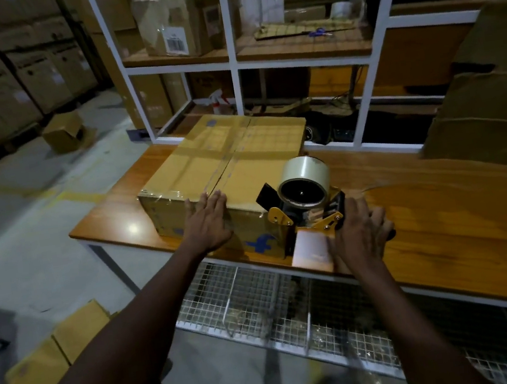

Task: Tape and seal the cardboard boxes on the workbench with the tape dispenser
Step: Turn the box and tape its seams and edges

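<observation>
A cardboard box, taped across its top, is set at the left end of the wooden worktop. The left grip is laid flat on the box's near top edge, fingers straight, released. The tape dispenser is held at the box's near right corner, its handle grasped by the right grip.

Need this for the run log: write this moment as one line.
phase: taping | left hand: flat on box, near edge | right hand: grips tape dispenser at near right corner | top seam: taped
</observation>
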Tool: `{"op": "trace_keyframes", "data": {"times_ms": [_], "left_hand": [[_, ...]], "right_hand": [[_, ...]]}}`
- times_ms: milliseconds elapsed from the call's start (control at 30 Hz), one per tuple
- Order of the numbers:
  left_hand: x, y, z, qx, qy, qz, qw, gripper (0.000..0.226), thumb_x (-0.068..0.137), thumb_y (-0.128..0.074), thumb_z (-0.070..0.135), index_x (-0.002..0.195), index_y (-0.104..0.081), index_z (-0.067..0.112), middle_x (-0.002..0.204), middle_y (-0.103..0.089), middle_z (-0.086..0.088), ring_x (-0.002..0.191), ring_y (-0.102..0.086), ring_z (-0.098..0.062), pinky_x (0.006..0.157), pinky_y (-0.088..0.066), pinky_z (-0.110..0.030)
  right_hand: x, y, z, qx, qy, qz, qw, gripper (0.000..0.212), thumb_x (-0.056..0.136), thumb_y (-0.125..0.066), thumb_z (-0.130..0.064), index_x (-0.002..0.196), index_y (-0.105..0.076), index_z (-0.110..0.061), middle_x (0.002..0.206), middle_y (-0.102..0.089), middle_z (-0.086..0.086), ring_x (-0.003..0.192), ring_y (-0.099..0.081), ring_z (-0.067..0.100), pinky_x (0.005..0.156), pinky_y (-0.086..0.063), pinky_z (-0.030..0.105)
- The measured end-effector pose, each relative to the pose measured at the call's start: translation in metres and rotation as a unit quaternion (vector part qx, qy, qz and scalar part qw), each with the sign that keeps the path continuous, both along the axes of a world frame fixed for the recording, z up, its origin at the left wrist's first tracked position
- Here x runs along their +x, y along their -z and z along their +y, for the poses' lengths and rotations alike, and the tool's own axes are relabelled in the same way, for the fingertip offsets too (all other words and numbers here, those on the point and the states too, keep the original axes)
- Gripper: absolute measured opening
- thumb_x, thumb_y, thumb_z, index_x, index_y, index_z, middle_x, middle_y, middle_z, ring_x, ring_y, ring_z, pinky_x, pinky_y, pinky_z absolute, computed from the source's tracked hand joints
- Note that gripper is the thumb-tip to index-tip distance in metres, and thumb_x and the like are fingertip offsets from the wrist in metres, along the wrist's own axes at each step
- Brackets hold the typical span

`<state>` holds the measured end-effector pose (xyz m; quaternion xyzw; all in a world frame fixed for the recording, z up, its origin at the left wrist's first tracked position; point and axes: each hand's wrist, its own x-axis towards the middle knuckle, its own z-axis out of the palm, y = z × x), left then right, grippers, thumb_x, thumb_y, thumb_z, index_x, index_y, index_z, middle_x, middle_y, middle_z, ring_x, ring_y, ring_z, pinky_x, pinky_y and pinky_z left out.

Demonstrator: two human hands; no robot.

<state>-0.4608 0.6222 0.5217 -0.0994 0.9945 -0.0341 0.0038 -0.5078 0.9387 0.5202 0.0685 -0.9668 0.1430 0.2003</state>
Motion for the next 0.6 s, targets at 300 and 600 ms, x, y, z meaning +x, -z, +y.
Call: {"op": "trace_keyframes", "data": {"times_ms": [300,600], "left_hand": [[-0.009,-0.003,0.045,-0.018,0.073,-0.026,0.997,0.095,0.090,-0.050,0.052,0.157,0.007,0.016,0.165,0.011,-0.004,0.152,0.005,-0.024,0.120,-0.001,-0.047],[-0.011,-0.002,0.042,-0.004,0.083,-0.027,0.996,0.094,0.091,-0.046,0.061,0.157,0.004,0.017,0.165,0.010,-0.003,0.152,0.002,-0.025,0.121,-0.004,-0.049]], "right_hand": [[-0.003,0.005,0.005,-0.006,-0.024,-0.003,1.000,0.053,0.074,-0.071,-0.009,0.123,-0.052,-0.013,0.112,-0.057,0.012,0.094,-0.046,0.035,0.077,-0.035,0.044],[0.008,0.040,0.047,-0.045,0.030,-0.052,0.997,0.048,0.071,-0.074,-0.005,0.115,-0.054,-0.010,0.111,-0.057,0.015,0.096,-0.047,0.038,0.081,-0.036,0.048]]}}
